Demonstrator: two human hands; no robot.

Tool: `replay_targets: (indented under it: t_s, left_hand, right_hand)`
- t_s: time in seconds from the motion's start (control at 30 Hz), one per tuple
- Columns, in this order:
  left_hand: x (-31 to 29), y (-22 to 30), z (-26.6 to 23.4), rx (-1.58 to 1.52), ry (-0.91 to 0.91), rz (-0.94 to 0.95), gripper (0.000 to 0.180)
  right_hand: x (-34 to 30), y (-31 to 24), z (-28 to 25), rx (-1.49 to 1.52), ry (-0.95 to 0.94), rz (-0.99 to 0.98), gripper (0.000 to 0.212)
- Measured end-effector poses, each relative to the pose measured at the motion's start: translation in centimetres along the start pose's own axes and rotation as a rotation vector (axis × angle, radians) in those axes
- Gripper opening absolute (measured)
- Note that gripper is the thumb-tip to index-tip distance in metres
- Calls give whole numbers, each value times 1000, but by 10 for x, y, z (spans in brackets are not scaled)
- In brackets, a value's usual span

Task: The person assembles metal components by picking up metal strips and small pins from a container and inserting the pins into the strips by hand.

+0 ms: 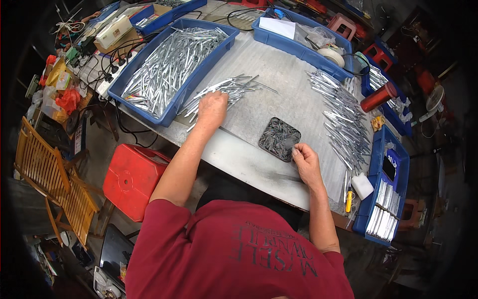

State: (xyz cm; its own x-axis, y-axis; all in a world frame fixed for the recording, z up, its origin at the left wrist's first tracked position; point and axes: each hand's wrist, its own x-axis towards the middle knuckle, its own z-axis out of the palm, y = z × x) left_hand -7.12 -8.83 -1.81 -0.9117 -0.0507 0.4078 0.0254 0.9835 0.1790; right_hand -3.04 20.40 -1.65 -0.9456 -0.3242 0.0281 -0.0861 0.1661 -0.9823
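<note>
My left hand (213, 108) is over the near part of a loose pile of thin silvery metal strips (239, 89). Its fingers are curled closed, and what they grip is hidden. At the right corner of a small black square tray (261, 144), my right hand (306, 162) has thumb and fingers pinched together. Whatever is between them is too small to make out. Many small dark pin-like metal pieces (280, 137) fill that tray. Another spread of silvery strips (343, 119) lies on the right side of the table.
A blue bin (174, 112) heaped with strips stands at the left. Another blue bin (298, 52) is at the back; a third (363, 222) holds stacked strips at right. A red cylinder (378, 97), white bottle (362, 186) and yellow-handled tool (349, 199) lie nearby. A red stool (132, 182) stands below.
</note>
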Motion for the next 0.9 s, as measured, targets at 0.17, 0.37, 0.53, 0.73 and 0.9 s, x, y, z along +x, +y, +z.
replay_targets:
  t_s: [0.17,0.37,0.53,0.73,0.9]
  left_hand:
    - [-1,6,8,3,-40,-22,8]
    - [-8,17,9,-118,-67,-49,9]
    - [-15,39,6,-363,-15,-68,14]
    - [-11,12,1,-485,181,-105,18]
    - [-9,-10,-16,-280,24,-173,18]
  right_hand:
    - [-3,-6,0,-7,-6,-5,13]
    - [-5,-5,4,22,-22,14,13]
    - [-8,-4,5,3,-28,10,13]
    - [-14,-6,-1,-8,38,25,14]
    - [-14,-4,3,9,27,18,14]
